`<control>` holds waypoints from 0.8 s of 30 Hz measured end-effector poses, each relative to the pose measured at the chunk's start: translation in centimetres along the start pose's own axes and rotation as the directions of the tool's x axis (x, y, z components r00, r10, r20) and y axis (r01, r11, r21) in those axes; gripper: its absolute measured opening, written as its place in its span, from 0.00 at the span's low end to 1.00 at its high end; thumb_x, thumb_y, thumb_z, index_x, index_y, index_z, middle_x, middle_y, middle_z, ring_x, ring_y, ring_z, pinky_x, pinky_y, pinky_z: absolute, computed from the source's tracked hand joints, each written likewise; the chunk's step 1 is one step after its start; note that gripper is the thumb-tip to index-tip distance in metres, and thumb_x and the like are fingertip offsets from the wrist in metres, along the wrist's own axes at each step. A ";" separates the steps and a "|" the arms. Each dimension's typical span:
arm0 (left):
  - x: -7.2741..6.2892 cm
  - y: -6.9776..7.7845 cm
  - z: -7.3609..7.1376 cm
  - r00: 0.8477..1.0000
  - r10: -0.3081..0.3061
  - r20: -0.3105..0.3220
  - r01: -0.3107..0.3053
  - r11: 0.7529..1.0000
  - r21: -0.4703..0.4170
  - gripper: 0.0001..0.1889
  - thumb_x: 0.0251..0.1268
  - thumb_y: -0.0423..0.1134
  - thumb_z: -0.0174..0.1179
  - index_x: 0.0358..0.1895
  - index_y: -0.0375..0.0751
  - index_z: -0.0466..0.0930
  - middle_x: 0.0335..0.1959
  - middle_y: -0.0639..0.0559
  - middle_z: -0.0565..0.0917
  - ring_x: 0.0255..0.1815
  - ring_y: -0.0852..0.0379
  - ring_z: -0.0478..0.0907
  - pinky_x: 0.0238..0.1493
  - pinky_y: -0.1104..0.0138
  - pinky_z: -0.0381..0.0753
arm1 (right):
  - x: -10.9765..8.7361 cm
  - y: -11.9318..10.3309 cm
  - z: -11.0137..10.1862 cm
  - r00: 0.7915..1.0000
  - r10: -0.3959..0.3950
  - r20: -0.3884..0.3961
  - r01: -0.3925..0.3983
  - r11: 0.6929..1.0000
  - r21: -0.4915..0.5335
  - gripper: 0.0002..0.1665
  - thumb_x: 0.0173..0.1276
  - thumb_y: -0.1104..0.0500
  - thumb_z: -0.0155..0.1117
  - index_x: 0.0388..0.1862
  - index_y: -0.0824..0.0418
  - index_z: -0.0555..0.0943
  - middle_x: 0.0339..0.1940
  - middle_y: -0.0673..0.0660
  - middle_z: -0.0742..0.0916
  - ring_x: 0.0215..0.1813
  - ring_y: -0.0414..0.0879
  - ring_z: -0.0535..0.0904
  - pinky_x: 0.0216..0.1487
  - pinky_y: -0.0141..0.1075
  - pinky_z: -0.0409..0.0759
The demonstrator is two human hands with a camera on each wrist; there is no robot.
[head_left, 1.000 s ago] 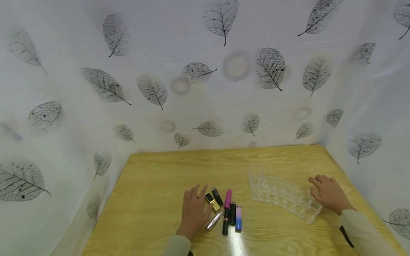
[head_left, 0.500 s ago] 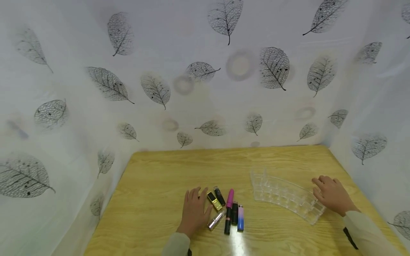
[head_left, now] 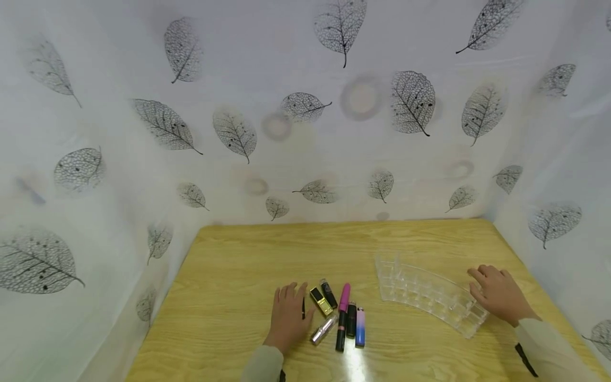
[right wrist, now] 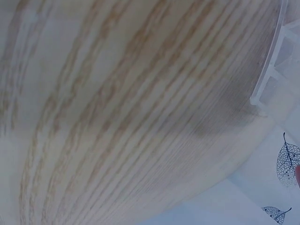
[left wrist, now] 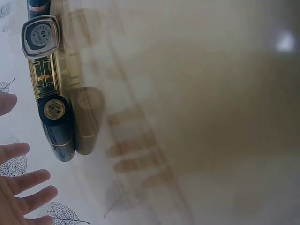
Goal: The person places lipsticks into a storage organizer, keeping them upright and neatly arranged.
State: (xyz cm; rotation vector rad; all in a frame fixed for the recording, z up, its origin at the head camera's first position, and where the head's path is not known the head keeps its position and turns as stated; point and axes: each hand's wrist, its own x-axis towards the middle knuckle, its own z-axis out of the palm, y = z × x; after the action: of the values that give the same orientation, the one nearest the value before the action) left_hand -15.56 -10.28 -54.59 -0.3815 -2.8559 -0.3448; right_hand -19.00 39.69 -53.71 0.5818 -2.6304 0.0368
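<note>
My left hand (head_left: 288, 321) lies with fingers extended just left of several lipstick tubes on the wooden table, holding nothing. Nearest it are a gold-and-black lipstick (head_left: 321, 302), a black lipstick (head_left: 329, 293) and a silver, clear-ended lipstick (head_left: 324, 329). Beside these lie a long magenta-and-black tube (head_left: 343, 318), another black tube (head_left: 351, 320) and a pink-to-blue tube (head_left: 360, 327). In the left wrist view, the clear end (left wrist: 41, 35) reads "04". At the right end of a clear, curved compartment organizer (head_left: 429, 294) is my right hand (head_left: 501, 294), fingers loosely bent; contact is unclear.
Behind and along both sides of the wooden table (head_left: 267, 254) hangs a white sheet (head_left: 305, 154) printed with dark leaves. A thin dark sliver (head_left: 303, 307) shows by the left fingers; what it is cannot be told.
The head view has shifted slightly, so the tubes and organizer appear farther right. Both hands keep nearly the same place and pose. The dark sliver by the left fingers is newly visible.
</note>
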 end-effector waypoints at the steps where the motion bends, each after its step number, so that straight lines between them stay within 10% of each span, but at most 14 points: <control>1: 0.0 -0.1 0.1 1.000 -0.002 0.006 0.002 1.000 0.005 0.31 0.58 0.53 0.59 0.64 0.44 0.68 0.57 0.41 0.74 0.60 0.42 0.70 0.65 0.45 0.63 | 0.0 0.0 0.0 1.000 0.001 0.004 -0.001 1.000 0.000 0.13 0.58 0.59 0.61 0.41 0.64 0.77 0.31 0.59 0.78 0.32 0.53 0.74 0.32 0.51 0.70; 24: 0.2 -0.2 0.6 0.989 -0.061 0.133 0.062 0.998 0.002 0.28 0.58 0.50 0.60 0.59 0.41 0.71 0.52 0.39 0.76 0.53 0.39 0.73 0.61 0.44 0.67 | 0.1 0.1 0.0 1.000 0.001 0.023 -0.001 1.000 -0.003 0.14 0.58 0.58 0.61 0.42 0.63 0.78 0.30 0.57 0.78 0.32 0.53 0.74 0.32 0.52 0.71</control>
State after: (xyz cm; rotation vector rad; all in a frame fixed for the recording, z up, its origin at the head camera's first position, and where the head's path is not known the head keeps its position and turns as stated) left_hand -15.92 -10.25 -55.09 -0.3289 -3.0033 -0.3468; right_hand -19.06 39.72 -53.65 0.5832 -2.6526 0.0274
